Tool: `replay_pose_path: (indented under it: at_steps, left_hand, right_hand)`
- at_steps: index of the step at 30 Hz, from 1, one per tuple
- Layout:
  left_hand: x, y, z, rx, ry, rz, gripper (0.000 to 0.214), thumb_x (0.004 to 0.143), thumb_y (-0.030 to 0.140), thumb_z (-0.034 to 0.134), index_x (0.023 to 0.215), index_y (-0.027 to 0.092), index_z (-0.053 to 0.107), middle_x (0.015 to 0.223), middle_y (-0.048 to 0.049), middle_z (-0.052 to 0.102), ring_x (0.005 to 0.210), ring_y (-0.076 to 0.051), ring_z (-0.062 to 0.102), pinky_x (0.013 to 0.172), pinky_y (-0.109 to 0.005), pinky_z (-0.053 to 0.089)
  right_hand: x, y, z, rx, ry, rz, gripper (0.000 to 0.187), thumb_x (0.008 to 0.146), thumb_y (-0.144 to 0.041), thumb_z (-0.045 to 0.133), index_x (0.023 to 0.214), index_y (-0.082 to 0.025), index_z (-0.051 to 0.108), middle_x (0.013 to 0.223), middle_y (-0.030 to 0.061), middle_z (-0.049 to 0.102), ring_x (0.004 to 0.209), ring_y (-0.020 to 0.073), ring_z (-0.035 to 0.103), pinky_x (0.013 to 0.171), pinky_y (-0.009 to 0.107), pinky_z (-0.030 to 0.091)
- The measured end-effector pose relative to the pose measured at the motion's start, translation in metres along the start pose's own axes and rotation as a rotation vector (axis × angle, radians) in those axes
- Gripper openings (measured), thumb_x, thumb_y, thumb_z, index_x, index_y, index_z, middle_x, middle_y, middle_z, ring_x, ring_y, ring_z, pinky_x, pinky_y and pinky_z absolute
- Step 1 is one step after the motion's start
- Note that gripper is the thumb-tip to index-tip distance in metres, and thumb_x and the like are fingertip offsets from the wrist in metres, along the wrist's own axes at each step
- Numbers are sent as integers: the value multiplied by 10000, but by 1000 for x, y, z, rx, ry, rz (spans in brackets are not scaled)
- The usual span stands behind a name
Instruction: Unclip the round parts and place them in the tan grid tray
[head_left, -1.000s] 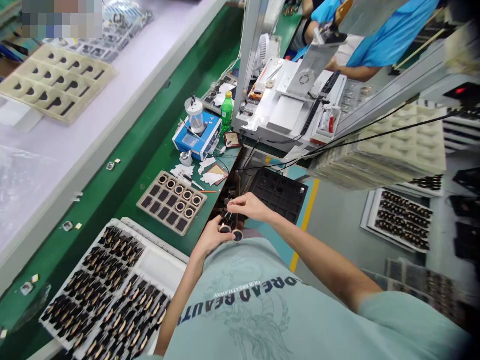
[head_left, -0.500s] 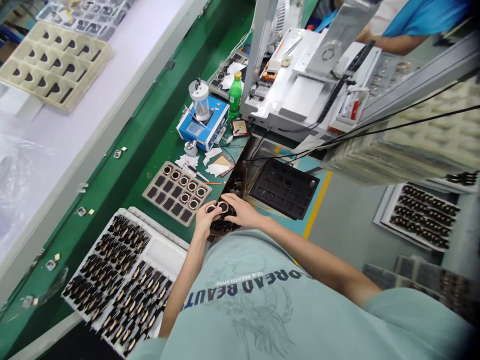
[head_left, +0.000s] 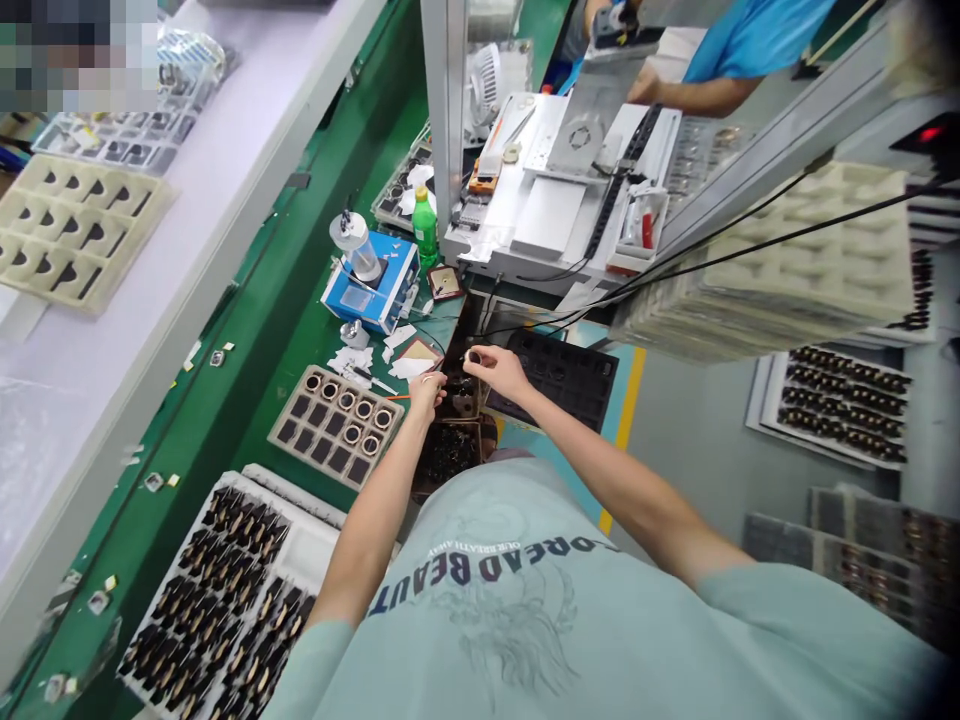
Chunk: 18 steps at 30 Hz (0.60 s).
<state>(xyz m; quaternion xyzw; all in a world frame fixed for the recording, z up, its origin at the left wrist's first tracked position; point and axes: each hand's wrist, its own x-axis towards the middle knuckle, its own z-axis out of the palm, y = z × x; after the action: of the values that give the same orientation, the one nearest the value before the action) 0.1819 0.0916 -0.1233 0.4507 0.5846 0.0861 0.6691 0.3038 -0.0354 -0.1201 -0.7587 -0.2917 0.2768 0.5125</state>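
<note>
My left hand (head_left: 426,388) is closed on a small ring-shaped part at the green bench's edge, beside the brown compartment tray (head_left: 334,425) that holds several ring parts. My right hand (head_left: 495,367) pinches another small ring part (head_left: 473,356) above a dark box of loose parts (head_left: 461,395). Between my arms, close to my chest, sits a second brown box of dark parts (head_left: 450,452). Right of my right hand lies a black moulded tray (head_left: 562,375).
A white tray of several dark components (head_left: 217,590) lies at lower left. A blue device with a clear jar (head_left: 371,275), a green bottle (head_left: 424,226) and paper scraps stand further up the bench. A grey machine (head_left: 555,200), stacked trays (head_left: 787,280) and another person's arm (head_left: 697,95) are behind.
Both hands rose from the box near my chest and moved apart and up the bench, each still pinching a ring part. The camera view swung slightly to the right.
</note>
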Motion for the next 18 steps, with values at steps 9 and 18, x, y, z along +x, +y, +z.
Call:
replay_pose_path:
  at_steps: [9, 18]
  left_hand:
    - [23, -9, 10, -28, 44, -57, 209, 574, 134, 713, 760, 175, 627, 556, 76, 457, 591, -86, 475, 684, -263, 449]
    - [-14, -3, -28, -267, -42, -72, 258, 672, 192, 719, 909, 170, 620, 817, -27, 660, 748, -136, 665, 759, -295, 534]
  right_hand:
    - [-10, 7, -25, 773, -188, 417, 443, 923, -550, 553, 1131, -170, 646, 1150, 121, 707, 843, 144, 672, 755, 256, 543]
    - [-29, -10, -6, 976, -276, 368, 356, 824, -425, 755, 1099, -202, 715, 1175, 77, 713, 821, 117, 656, 707, 219, 530]
